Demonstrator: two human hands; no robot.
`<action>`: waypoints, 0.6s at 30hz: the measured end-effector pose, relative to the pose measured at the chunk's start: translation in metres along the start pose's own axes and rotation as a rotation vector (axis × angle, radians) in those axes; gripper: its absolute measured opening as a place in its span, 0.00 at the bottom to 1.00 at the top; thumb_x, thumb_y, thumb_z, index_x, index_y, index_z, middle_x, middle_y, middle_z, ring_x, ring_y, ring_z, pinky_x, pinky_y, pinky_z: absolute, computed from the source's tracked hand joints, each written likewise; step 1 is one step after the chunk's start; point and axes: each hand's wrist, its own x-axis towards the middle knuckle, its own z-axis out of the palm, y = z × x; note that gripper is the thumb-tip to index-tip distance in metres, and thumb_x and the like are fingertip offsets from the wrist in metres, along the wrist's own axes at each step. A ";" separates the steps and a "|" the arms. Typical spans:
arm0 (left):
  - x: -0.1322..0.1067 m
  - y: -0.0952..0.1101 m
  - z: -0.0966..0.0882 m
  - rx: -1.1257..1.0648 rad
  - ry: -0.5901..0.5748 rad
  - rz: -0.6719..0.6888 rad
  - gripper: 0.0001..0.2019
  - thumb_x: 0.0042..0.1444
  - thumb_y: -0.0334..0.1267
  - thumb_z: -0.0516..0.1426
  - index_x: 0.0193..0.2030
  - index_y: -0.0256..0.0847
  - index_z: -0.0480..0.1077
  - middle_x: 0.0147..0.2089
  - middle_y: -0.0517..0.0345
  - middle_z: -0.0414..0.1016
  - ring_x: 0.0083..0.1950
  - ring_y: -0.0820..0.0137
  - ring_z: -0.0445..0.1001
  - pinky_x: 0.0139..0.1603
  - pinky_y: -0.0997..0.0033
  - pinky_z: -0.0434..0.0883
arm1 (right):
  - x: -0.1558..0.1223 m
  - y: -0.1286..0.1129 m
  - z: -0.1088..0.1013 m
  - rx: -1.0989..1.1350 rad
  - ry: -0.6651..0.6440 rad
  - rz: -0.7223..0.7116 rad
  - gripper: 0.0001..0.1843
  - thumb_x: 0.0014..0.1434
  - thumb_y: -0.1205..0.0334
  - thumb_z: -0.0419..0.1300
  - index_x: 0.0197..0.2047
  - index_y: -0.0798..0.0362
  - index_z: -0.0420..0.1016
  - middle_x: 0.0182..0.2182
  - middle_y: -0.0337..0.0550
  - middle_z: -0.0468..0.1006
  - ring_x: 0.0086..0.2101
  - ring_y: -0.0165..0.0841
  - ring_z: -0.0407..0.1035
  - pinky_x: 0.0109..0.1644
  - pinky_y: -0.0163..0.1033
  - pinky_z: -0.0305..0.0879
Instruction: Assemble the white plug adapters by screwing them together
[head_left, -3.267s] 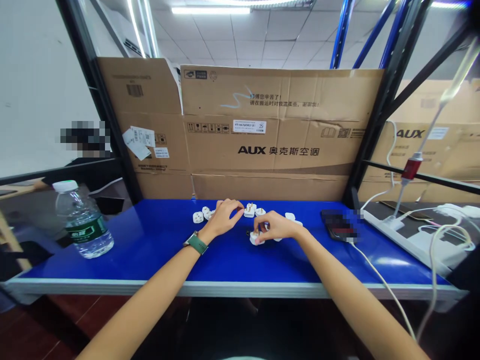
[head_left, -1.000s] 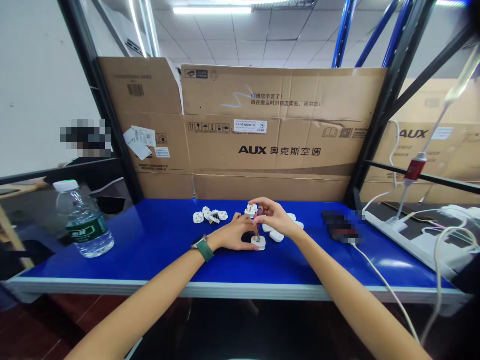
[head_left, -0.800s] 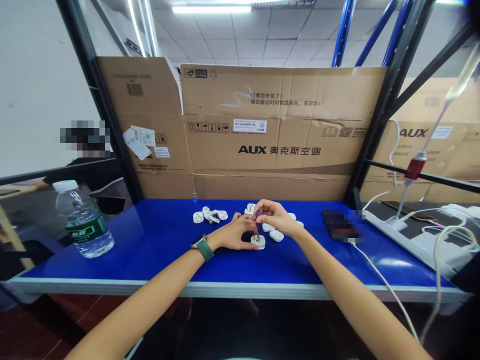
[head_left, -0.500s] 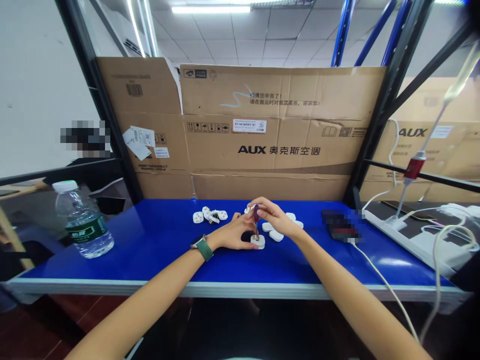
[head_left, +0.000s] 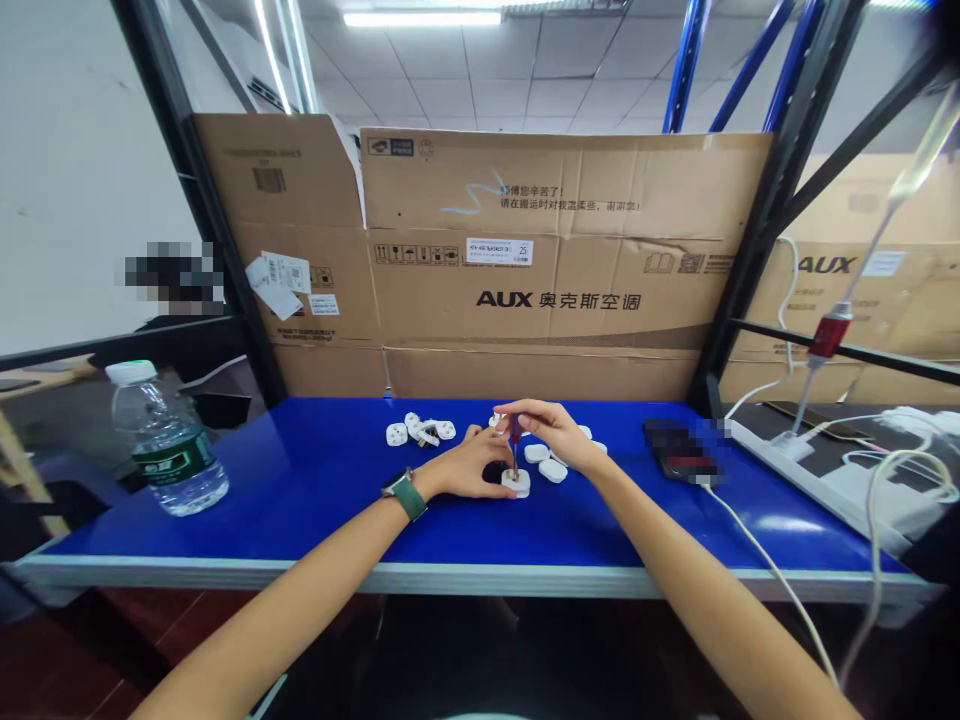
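Observation:
My left hand [head_left: 469,466], with a watch on the wrist, grips a small white plug [head_left: 519,486] against the blue tabletop, thumb at its near side. Above it, my right hand [head_left: 556,432] pinches the dark handle of a screwdriver [head_left: 515,428]. The screwdriver stands upright, its shaft running down to the top of the plug; the tip's exact seat is too small to make out. Just right of the plug lie several white plug pieces [head_left: 553,470], partly behind my right hand. More white plug pieces [head_left: 421,430] lie in a cluster farther left.
A water bottle [head_left: 171,450] stands at the table's left. On the right lie a dark phone [head_left: 681,452] with a cable and a white power strip [head_left: 817,490]. A cardboard sheet [head_left: 547,370] closes off the back. A person [head_left: 176,300] sits beyond the left frame post.
My right hand has shifted slightly at the screwdriver handle, its fingers now straighter across the top. My left hand and the plug stay in place.

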 end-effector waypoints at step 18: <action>0.000 -0.002 0.000 -0.006 0.004 0.024 0.22 0.58 0.63 0.63 0.46 0.46 0.78 0.51 0.53 0.81 0.62 0.53 0.68 0.58 0.57 0.56 | 0.001 -0.001 0.005 0.034 0.087 0.009 0.16 0.68 0.47 0.61 0.47 0.51 0.77 0.45 0.48 0.82 0.42 0.37 0.76 0.47 0.43 0.72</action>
